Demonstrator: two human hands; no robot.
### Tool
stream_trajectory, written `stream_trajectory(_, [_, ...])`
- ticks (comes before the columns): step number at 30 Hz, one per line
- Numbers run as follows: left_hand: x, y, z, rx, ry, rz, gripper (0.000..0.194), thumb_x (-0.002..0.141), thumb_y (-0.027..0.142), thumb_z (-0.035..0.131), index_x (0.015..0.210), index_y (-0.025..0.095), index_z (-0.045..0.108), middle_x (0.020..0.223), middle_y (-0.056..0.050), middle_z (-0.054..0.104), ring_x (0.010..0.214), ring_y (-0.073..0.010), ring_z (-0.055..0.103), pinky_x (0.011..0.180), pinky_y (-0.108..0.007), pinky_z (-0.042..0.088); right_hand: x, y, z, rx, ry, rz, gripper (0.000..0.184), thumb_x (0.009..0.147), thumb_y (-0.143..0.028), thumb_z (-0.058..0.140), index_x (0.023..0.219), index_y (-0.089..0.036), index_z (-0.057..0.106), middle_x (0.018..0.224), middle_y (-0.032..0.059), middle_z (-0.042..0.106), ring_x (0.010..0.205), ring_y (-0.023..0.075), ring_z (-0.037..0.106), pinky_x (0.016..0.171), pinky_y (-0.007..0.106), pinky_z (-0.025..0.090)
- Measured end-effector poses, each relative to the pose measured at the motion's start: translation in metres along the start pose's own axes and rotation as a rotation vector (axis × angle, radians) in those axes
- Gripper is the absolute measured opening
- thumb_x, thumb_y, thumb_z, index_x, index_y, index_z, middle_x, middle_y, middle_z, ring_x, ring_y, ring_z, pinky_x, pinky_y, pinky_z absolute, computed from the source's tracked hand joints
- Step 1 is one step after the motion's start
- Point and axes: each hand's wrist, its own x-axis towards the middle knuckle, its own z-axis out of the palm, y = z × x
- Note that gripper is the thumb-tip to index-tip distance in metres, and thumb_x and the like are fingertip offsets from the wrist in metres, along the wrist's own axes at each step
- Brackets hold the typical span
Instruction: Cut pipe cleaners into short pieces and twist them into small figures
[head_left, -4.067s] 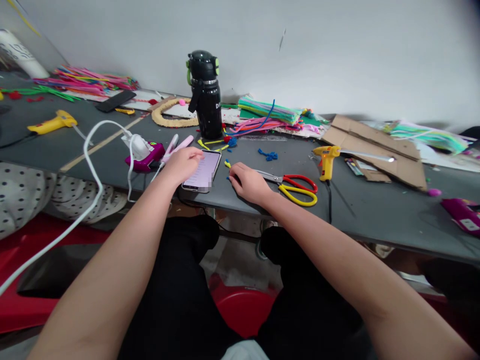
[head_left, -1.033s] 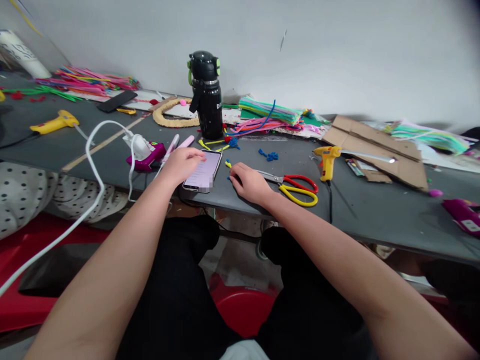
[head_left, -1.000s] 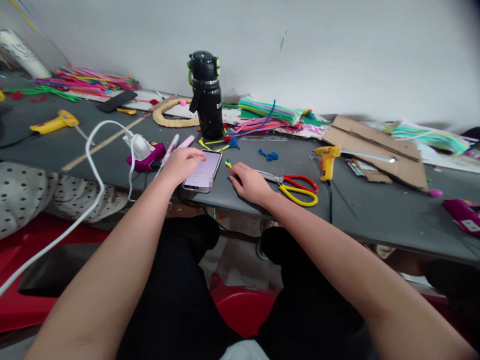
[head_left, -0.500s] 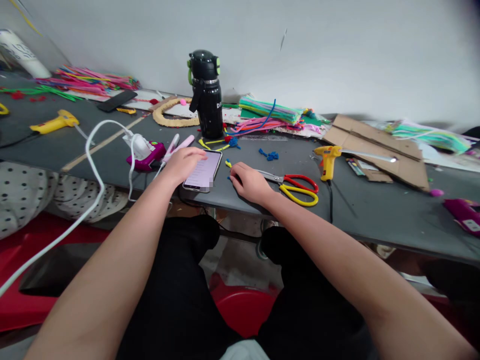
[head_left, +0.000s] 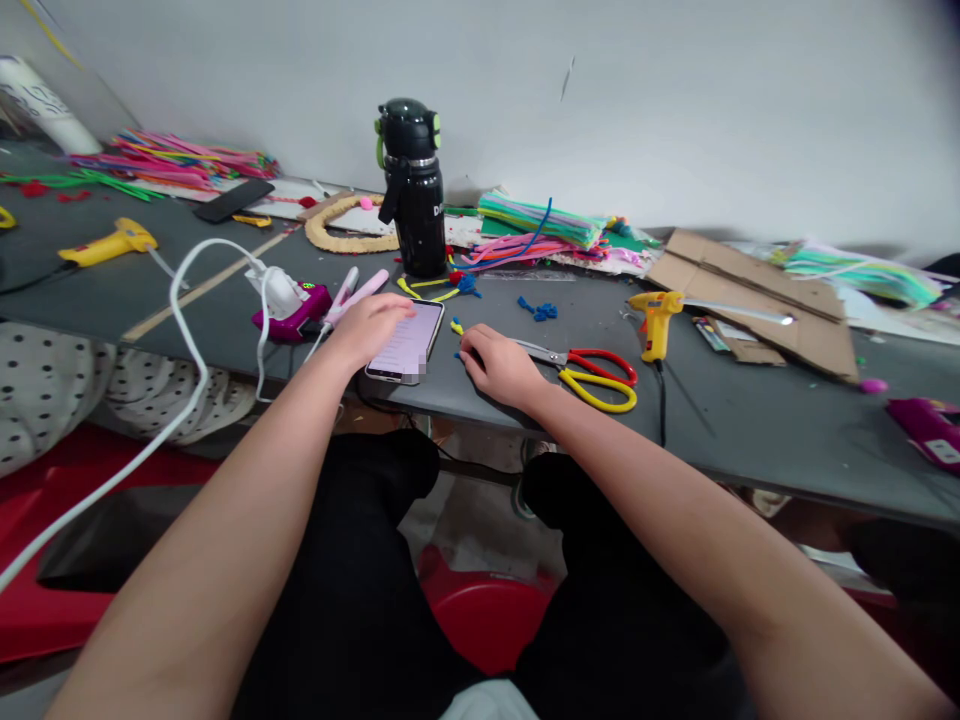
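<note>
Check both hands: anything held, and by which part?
No hold visible. The left hand is over the phone, which lies on the table. The right hand hides part of the scissors; whether it grips anything can't be told.

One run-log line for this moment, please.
left hand: over lit phone | right hand: curled beside scissors, grip unclear | black bottle: upright

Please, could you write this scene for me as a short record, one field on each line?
Left hand: over the phone, fingers at its screen; contact unclear
Right hand: on the table, beside the scissors
Phone: on the table, screen lit
Scissors: one red handle, one yellow; blades partly hidden by the right hand
Bottle: black, upright, beyond the phone
Glue guns: two, both yellow, left and right
</note>
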Motion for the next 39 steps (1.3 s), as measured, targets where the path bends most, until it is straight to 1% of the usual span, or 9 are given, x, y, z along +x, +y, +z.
stream_trajectory(6, [-0.001, 0.002, 0.0, -0.004, 0.018, -0.029, 0.028, 0.081, 0.039, 0.06, 0.097, 0.023, 0.077, 0.128, -0.003, 0.072, 0.121, -0.0285, 0.062, 0.11, -0.04, 0.043, 0.0, 0.0, 0.0, -0.005, 0.003, -0.006, 0.012, 0.098, -0.021, 0.046, 0.097, -0.018, 0.057, 0.107, 0.0101, 0.063, 0.092, 0.0219, 0.058, 0.077, 0.032, 0.043])
stream_trajectory(10, [0.002, 0.001, 0.001, -0.023, -0.002, -0.02, 0.032, 0.083, 0.038, 0.055, 0.098, 0.022, 0.078, 0.128, -0.004, 0.072, 0.121, -0.0283, 0.062, 0.107, -0.039, 0.045, 0.001, 0.0, 0.0, -0.016, -0.001, -0.003, 0.013, 0.098, -0.022, 0.046, 0.097, -0.018, 0.058, 0.107, 0.0104, 0.063, 0.091, 0.0218, 0.058, 0.076, 0.032, 0.043])
stream_trajectory(13, [0.005, -0.003, 0.002, -0.025, -0.009, 0.003, 0.034, 0.083, 0.038, 0.054, 0.1, 0.021, 0.078, 0.128, -0.005, 0.071, 0.121, -0.0286, 0.061, 0.105, -0.038, 0.045, 0.001, 0.0, 0.0, -0.019, 0.0, -0.005, 0.013, 0.098, -0.021, 0.046, 0.097, -0.018, 0.058, 0.106, 0.0099, 0.063, 0.091, 0.0216, 0.058, 0.077, 0.032, 0.043])
stream_trajectory(17, [0.007, -0.007, 0.002, -0.009, -0.009, 0.004, 0.038, 0.084, 0.042, 0.054, 0.104, 0.02, 0.078, 0.128, -0.006, 0.071, 0.118, -0.0306, 0.061, 0.104, -0.041, 0.045, 0.0, 0.0, 0.0, -0.022, -0.003, -0.008, 0.013, 0.098, -0.022, 0.046, 0.098, -0.017, 0.058, 0.107, 0.0099, 0.063, 0.091, 0.0212, 0.058, 0.076, 0.031, 0.043])
stream_trajectory(21, [0.008, -0.01, 0.002, -0.011, -0.018, 0.006, 0.039, 0.087, 0.042, 0.05, 0.108, 0.022, 0.077, 0.13, -0.005, 0.07, 0.119, -0.031, 0.061, 0.103, -0.042, 0.046, 0.0, 0.0, 0.0, -0.021, -0.005, -0.003, 0.014, 0.098, -0.022, 0.045, 0.098, -0.017, 0.058, 0.107, 0.0098, 0.063, 0.092, 0.0213, 0.058, 0.077, 0.031, 0.043])
stream_trajectory(25, [0.008, -0.009, 0.002, 0.004, -0.025, 0.016, 0.039, 0.086, 0.042, 0.049, 0.104, 0.021, 0.078, 0.13, -0.005, 0.07, 0.122, -0.0312, 0.059, 0.104, -0.041, 0.044, 0.001, 0.001, 0.0, -0.012, 0.002, -0.004, 0.014, 0.098, -0.022, 0.045, 0.098, -0.017, 0.058, 0.107, 0.0095, 0.063, 0.093, 0.0213, 0.058, 0.078, 0.031, 0.043])
stream_trajectory(31, [0.006, -0.004, 0.003, -0.005, -0.01, -0.007, 0.035, 0.083, 0.041, 0.054, 0.1, 0.023, 0.079, 0.128, -0.004, 0.07, 0.125, -0.032, 0.057, 0.104, -0.042, 0.044, 0.001, 0.002, 0.003, -0.021, 0.036, 0.01, 0.014, 0.096, -0.022, 0.045, 0.097, -0.017, 0.058, 0.104, 0.0087, 0.063, 0.094, 0.0211, 0.059, 0.08, 0.03, 0.044])
stream_trajectory(35, [0.007, -0.005, 0.004, -0.005, 0.002, -0.023, 0.037, 0.084, 0.04, 0.051, 0.102, 0.022, 0.077, 0.128, -0.003, 0.071, 0.123, -0.0292, 0.059, 0.105, -0.041, 0.043, 0.002, 0.001, 0.002, -0.043, 0.03, 0.013, 0.015, 0.096, -0.023, 0.045, 0.097, -0.018, 0.058, 0.105, 0.0085, 0.063, 0.095, 0.021, 0.059, 0.08, 0.03, 0.045])
stream_trajectory(39, [0.01, -0.009, 0.003, 0.008, -0.02, -0.019, 0.039, 0.084, 0.04, 0.049, 0.102, 0.02, 0.077, 0.125, -0.004, 0.072, 0.122, -0.027, 0.06, 0.108, -0.038, 0.041, 0.002, -0.001, 0.001, -0.088, 0.012, 0.034, 0.016, 0.096, -0.023, 0.044, 0.098, -0.018, 0.059, 0.106, 0.009, 0.063, 0.094, 0.021, 0.059, 0.079, 0.03, 0.045])
